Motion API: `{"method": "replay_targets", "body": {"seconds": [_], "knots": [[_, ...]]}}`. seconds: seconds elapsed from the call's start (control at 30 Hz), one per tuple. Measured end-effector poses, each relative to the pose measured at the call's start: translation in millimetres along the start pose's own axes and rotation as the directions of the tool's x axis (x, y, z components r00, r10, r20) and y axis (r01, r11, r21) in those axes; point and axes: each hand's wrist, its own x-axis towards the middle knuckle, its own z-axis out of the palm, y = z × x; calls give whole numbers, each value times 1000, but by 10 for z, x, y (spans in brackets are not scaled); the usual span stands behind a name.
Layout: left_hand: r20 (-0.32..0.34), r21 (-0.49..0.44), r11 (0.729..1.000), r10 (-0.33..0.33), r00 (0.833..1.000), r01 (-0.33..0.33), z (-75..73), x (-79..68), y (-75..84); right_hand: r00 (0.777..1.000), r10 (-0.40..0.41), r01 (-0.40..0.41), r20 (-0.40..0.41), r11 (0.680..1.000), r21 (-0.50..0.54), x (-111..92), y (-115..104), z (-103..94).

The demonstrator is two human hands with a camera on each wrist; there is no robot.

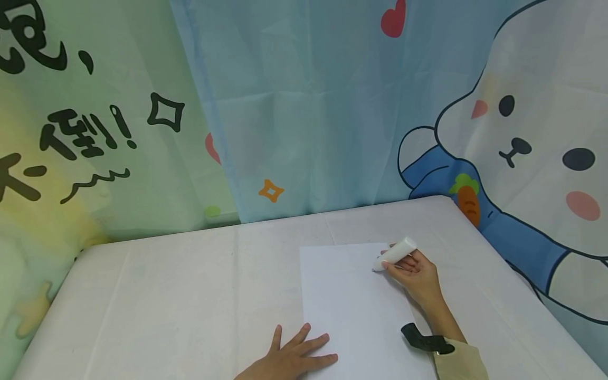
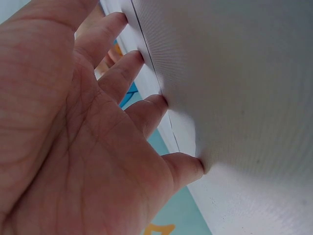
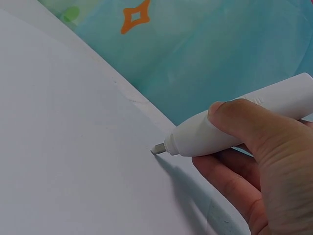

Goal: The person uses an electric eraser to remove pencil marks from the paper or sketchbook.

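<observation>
A white sheet of paper (image 1: 351, 301) lies on the white-covered table. Near its upper right corner, my right hand (image 1: 420, 277) holds a thick white pen-shaped tool (image 1: 398, 252) between thumb and fingers. In the right wrist view the tool (image 3: 205, 134) slants down to the left, and its narrow grey metal tip (image 3: 159, 148) is at the paper's surface; whether it presses cannot be told. My left hand (image 1: 294, 359) rests with fingers spread across the sheet's left edge. Seen from the left wrist, that hand (image 2: 102, 142) touches the surface with its fingertips.
The table (image 1: 180, 306) has its far edge against a printed curtain (image 1: 304, 105) with a white cartoon animal on the right. A black strap (image 1: 425, 340) sits at the right wrist, by a beige sleeve (image 1: 458, 361).
</observation>
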Motion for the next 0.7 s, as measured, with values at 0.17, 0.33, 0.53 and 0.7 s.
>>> {"method": "replay_targets", "body": {"seconds": [0.17,0.33,0.53,0.7], "knots": [[14,-5,1000,-4,1000,4,0,-1,-6,1000,-11,11,3,1000,-1,-2,-1,2],[14,-9,1000,1,1000,-1,1,2,-15,1000,-18,18,1,1000,2,-1,4,6],[-1,-6,1000,-5,1000,5,15,7,-15,1000,-21,21,1,1000,-14,-10,-3,12],[0,-23,1000,-13,1000,13,36,18,-21,1000,-22,22,1,1000,-13,-5,-6,14]]}}
